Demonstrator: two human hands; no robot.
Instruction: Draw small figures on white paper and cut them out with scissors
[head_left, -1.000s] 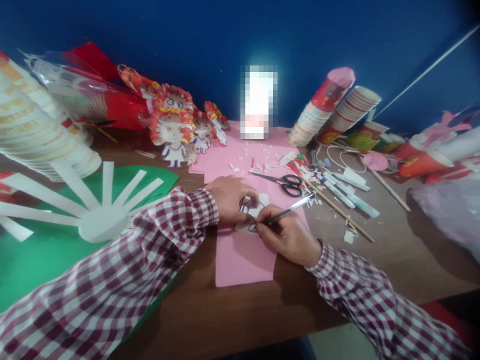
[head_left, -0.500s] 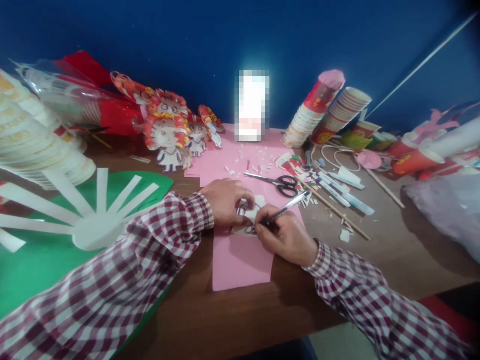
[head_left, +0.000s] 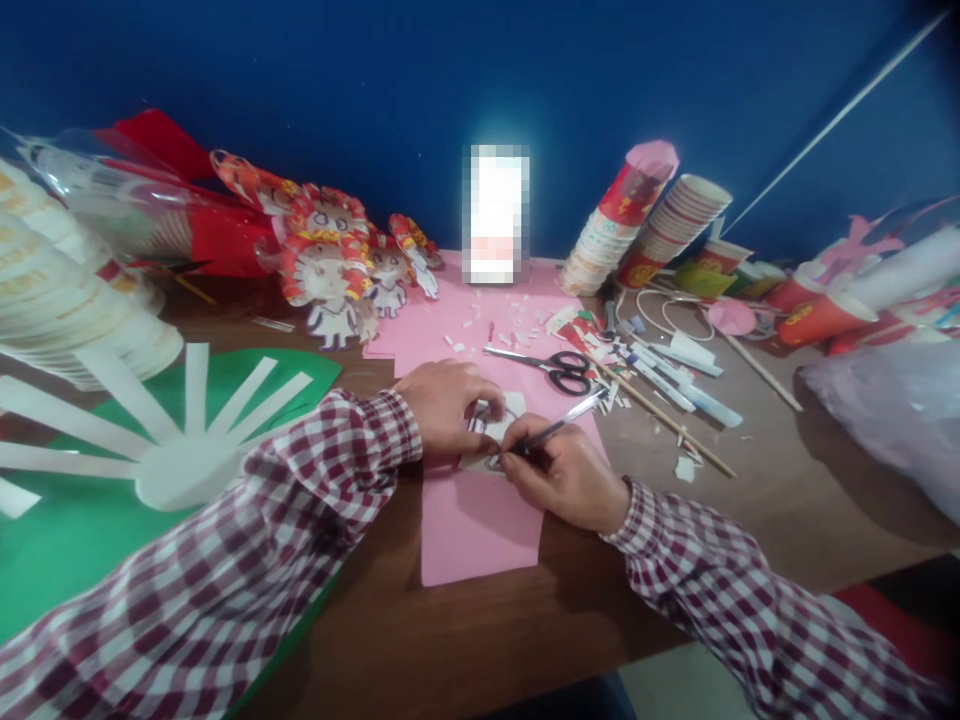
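My right hand is closed around a pen, its tip low over a small piece of white paper with dark drawn lines. My left hand curls over the left side of that paper, thumb and fingers pressing on it. Both hands cover part of the drawing. Under the paper lies a pink sheet on the brown table. Just beyond my hands, black-handled scissors rest on pink paper among small white scraps.
Paper-cup stacks stand at the back right, with markers and a wooden stick nearer. Decorated paper figures stand back left. A white strip-edged cutout lies on green paper. A pixelated bright rectangle stands behind.
The view has shifted slightly, so most things sit a little further left. The pen tip has moved slightly left and down over the paper. My left hand keeps its hold.
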